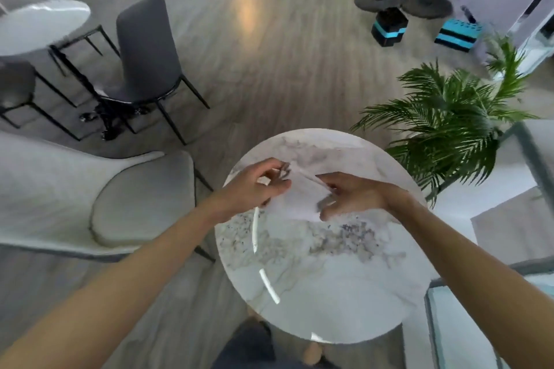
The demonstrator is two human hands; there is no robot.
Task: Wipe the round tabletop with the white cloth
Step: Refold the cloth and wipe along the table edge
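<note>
The thin white cloth (295,199) is held just above the far half of the round white marble-patterned bench (323,278), right of frame centre. It is stretched between the left hand (254,186) and the right hand (353,196). The left fingers (277,169) are pinched on the cloth's upper left edge; the right fingers (326,180) are closed on its right side. Whether the lower edge touches the marble cannot be told.

Step judged to be in hand: cloth being spread or folded before wiping; no wipe contact seen yet.

To do it well:
- Cloth should be folded into a flat pad, so full palm pressure is carried.
- Pad should be laid flat on the far edge and drawn toward the near edge in overlapping passes.
- Grey speckled patch (344,237) mid-bench looks like marble veining, but should be passed over anyway.
- Rim should be followed last in one arc.

Clearance: green palm plant (449,126) at right sits just beside the rim; a pale upholstered chair (99,189) is close at left. Strokes should be kept inside the rim.
</note>
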